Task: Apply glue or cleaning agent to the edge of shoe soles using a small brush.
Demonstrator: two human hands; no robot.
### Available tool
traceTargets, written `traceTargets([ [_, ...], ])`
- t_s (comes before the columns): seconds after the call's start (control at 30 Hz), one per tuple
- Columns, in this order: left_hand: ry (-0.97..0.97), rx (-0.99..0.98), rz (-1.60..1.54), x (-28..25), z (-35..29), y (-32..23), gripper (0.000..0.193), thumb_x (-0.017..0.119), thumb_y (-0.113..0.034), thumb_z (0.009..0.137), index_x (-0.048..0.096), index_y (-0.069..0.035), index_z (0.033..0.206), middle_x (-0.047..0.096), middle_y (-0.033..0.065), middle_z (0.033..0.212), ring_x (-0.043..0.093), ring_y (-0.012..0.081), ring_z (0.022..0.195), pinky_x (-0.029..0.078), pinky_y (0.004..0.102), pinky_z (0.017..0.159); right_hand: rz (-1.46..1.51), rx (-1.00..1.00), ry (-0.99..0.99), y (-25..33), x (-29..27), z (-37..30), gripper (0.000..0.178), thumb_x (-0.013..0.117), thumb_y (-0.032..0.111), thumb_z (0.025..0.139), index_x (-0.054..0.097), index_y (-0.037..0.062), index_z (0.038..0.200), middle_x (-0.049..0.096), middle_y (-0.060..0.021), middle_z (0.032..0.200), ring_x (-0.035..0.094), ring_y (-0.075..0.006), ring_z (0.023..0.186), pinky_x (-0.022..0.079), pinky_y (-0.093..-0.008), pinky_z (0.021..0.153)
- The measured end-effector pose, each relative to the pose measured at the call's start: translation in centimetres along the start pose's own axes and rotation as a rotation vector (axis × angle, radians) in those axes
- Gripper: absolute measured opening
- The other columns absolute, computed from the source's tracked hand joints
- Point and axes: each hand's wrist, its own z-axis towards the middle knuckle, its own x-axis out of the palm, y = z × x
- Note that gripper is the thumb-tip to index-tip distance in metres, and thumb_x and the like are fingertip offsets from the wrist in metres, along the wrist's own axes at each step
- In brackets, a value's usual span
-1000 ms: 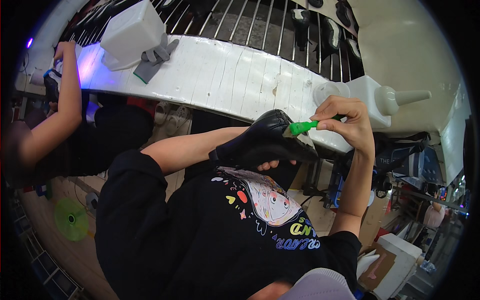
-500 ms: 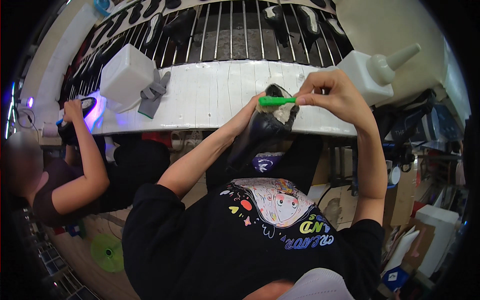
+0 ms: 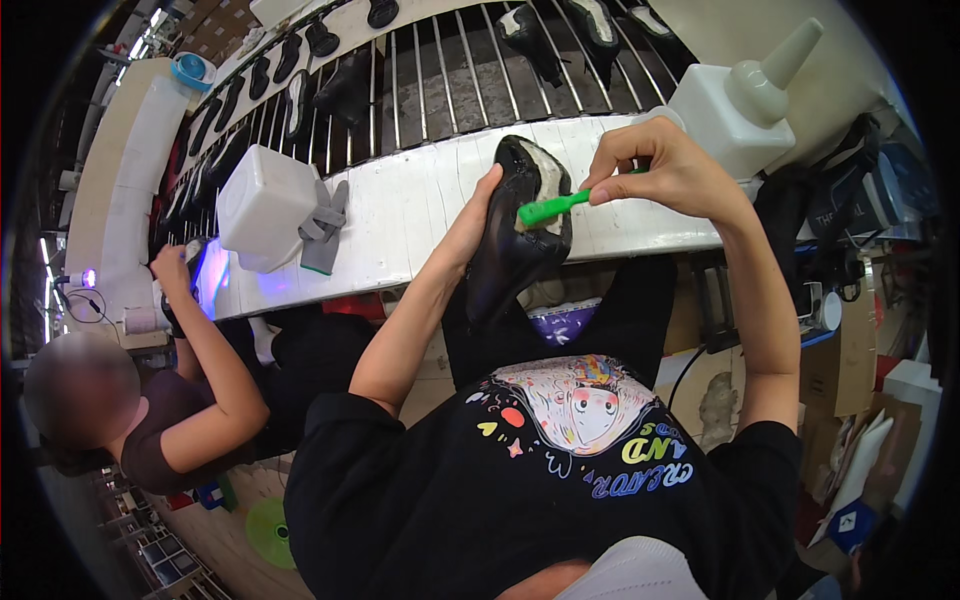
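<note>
My left hand grips a black boot from its left side and holds it over the near edge of the white bench. The boot's underside faces up, showing a pale inner strip framed by black folded edges. In my right hand, thumb and fingers pinch the handle of a green brush. The brush head rests at the lower end of the boot's underside; its bristles are mostly hidden beneath it.
A white squeeze bottle with a long nozzle stands right on the bench. Left are a white container and a grey glove. Metal rollers behind carry several black boots. A co-worker sits at the left.
The boot has turned so more of its underside shows, with its far end higher. The brush has shifted from the opening's far end to the lower end. My view has swung left.
</note>
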Motion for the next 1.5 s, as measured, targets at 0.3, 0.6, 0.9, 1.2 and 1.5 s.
traceTargets([
  [0.3, 0.104, -0.090, -0.068, -1.1, 1.4, 2.3, 0.060, 0.037, -0.053, 0.096, 0.052, -0.002, 0.124, 0.062, 0.0090, 0.111, 0.061, 0.0150, 0.094, 0.048, 0.0272, 0.086, -0.105, 0.177, 0.351, 1.1, -3.7, 0.6, 0.016, 0.078, 0.017, 0.071, 0.072, 0.0037, 0.078, 0.062, 0.0004, 0.064, 0.048, -0.0055, 0.056, 0.035, -0.0219, 0.051],
  [0.6, 0.059, -0.070, -0.053, -0.4, 1.1, 2.1, 0.061, 0.037, -0.053, 0.094, 0.051, -0.004, 0.126, 0.064, 0.0148, 0.109, 0.066, 0.0222, 0.089, 0.054, 0.0326, 0.078, -0.124, 0.062, 0.304, 1.4, -2.3, 2.1, 0.019, 0.079, 0.021, 0.068, 0.072, 0.0041, 0.075, 0.062, -0.0013, 0.060, 0.047, -0.0091, 0.053, 0.034, -0.0249, 0.049],
  [0.9, 0.128, -0.110, -0.237, -0.8, 1.7, 2.8, 0.062, 0.032, -0.052, 0.096, 0.049, -0.002, 0.129, 0.061, 0.0171, 0.114, 0.064, 0.0236, 0.096, 0.053, 0.0319, 0.084, -0.133, -0.015, 0.249, 1.5, -3.2, 1.9, 0.021, 0.078, 0.021, 0.070, 0.070, 0.0017, 0.072, 0.055, 0.0018, 0.054, 0.044, -0.0063, 0.047, 0.032, -0.0227, 0.044],
  [1.2, 0.111, -0.097, -0.189, 1.3, 1.0, 2.1, 0.068, 0.030, -0.061, 0.092, 0.057, -0.004, 0.115, 0.065, 0.0117, 0.076, 0.063, 0.0226, 0.053, 0.053, 0.0324, 0.045, -0.186, 0.107, 0.253, 1.8, -5.4, 0.5, 0.021, 0.077, 0.021, 0.071, 0.069, 0.0014, 0.071, 0.056, 0.0016, 0.056, 0.047, -0.0073, 0.049, 0.036, -0.0234, 0.044],
  [1.5, 0.067, 0.281, -0.515, 0.1, 3.1, 4.3, 0.072, 0.025, -0.069, 0.088, 0.056, -0.005, 0.100, 0.059, 0.0117, 0.069, 0.060, 0.0252, 0.057, 0.050, 0.0343, 0.049, 0.093, 0.170, -0.322, -0.1, 3.0, -2.3, 0.036, 0.062, 0.019, 0.088, 0.060, 0.0082, 0.123, 0.050, 0.0045, 0.065, 0.043, -0.0031, 0.062, 0.035, -0.0210, 0.056],
])
